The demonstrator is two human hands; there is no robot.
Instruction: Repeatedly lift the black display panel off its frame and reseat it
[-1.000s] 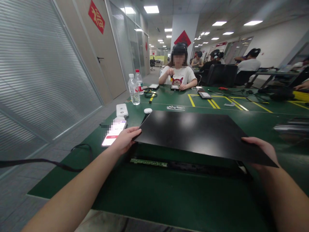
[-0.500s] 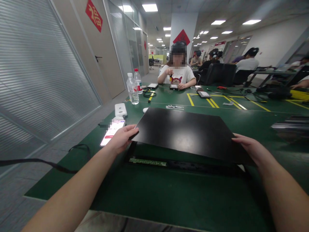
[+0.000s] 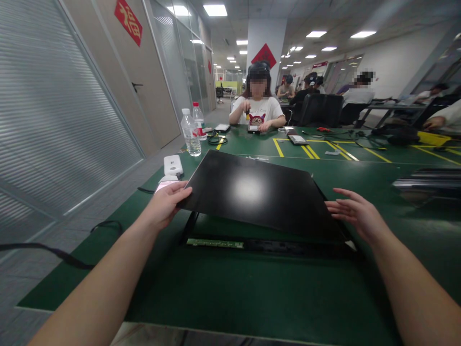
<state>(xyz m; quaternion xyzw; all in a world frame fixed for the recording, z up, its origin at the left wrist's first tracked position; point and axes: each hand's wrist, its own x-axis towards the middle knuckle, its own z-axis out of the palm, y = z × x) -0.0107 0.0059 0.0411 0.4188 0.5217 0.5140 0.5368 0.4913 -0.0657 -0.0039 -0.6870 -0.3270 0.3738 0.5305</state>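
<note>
My left hand (image 3: 171, 202) grips the left edge of a glossy black flat panel (image 3: 259, 192), thumb on top and fingers beneath. The panel is tilted, its left side raised and its right side low. Under it lies a thin black frame (image 3: 298, 248) with a green circuit board strip (image 3: 215, 243) along the near side. My right hand (image 3: 355, 214) is beside the panel's right edge, fingers spread and holding nothing; whether a fingertip still touches the edge I cannot tell.
Left of the panel are a white power bank (image 3: 173, 166), a partly covered phone (image 3: 166, 183) and two water bottles (image 3: 190, 134). Shiny dark sheets (image 3: 428, 185) lie at the right. Across the green table (image 3: 252, 298) a person (image 3: 257, 105) works with a small tool.
My right hand has let go of the panel's right edge and opened. The panel's right side has come down towards the frame, while my left hand keeps its side raised.
</note>
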